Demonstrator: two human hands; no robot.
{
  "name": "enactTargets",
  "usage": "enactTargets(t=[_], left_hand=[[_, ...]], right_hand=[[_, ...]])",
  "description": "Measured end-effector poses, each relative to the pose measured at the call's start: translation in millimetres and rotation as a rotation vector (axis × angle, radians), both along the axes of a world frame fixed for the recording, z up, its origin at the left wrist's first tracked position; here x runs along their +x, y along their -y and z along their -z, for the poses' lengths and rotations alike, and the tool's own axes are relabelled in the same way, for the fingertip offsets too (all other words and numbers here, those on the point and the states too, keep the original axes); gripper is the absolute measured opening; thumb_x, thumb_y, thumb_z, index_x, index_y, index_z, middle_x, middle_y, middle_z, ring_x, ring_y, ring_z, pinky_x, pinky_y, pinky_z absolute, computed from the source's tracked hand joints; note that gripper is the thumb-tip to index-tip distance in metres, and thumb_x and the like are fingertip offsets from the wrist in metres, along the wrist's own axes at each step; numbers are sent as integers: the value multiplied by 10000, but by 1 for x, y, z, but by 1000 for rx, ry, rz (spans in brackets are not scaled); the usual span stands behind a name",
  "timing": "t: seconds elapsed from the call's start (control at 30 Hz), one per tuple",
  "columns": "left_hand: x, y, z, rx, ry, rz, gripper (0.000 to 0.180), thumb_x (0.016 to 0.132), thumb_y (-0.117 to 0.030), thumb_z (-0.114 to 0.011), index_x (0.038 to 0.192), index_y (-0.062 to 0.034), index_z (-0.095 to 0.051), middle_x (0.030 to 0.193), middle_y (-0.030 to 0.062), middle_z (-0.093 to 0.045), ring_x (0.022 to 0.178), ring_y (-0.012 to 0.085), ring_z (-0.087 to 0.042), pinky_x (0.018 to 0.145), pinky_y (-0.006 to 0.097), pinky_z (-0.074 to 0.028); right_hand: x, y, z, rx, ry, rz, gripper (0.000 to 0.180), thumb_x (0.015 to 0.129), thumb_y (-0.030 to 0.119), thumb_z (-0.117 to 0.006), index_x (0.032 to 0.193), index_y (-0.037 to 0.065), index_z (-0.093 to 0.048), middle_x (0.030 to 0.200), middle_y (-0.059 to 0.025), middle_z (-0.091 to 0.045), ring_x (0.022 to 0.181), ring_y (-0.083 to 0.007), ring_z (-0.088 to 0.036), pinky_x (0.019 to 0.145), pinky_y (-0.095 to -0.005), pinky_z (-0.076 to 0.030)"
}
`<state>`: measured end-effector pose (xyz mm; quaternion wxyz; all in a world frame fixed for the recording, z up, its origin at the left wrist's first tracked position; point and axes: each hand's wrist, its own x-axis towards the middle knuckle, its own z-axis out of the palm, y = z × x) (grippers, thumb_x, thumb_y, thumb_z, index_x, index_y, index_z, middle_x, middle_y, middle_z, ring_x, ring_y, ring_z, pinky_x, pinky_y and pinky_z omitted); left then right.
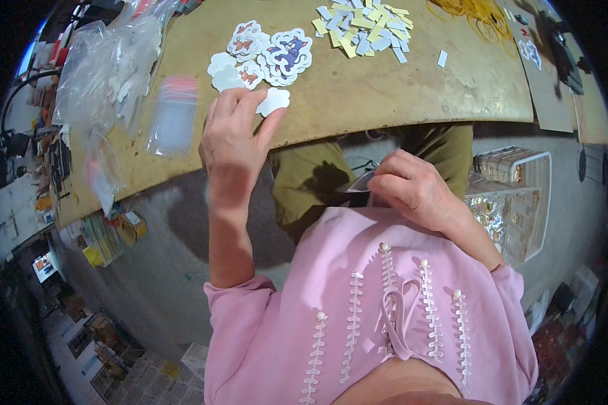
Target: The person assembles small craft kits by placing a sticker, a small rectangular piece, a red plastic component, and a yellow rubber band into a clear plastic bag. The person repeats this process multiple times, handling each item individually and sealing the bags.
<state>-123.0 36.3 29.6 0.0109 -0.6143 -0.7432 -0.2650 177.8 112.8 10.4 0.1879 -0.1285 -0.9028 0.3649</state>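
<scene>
My left hand (pixel 233 135) is at the table's near edge, with thumb and fingers closed on a white scalloped paper cut-out (pixel 274 101). Just beyond it lie piles of cut-outs: one pile shows a purple cartoon cat (pixel 290 54), another an orange cartoon figure (pixel 246 39). Blank white backs (pixel 223 65) of others show beside them. Over my lap, my right hand (pixel 412 182) is closed on a thin, see-through piece (pixel 362 182) that looks like a small plastic bag; its lower part is hidden.
A stack of clear bags with pink tops (pixel 173 115) lies left of my left hand, beside larger plastic bags (pixel 111 67). Farther back are a heap of yellow and white paper slips (pixel 365 27) and yellow rubber bands (pixel 476 20). A white basket (pixel 544 202) stands at right below the table.
</scene>
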Motion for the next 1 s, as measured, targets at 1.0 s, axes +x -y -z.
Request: enactTargets(t=[1.0], left_hand=[[-12,7,-1,53,175,-51,107,934,-28,-764,1039,-22,-786,905,76,-746,760,202,-686,704,346,-547]], right_hand=[[-4,2,16,-11,-33,34,226,780,42,-750,997,57,-686,980,-86,-632,934,-303,-640,771,-415,-552]])
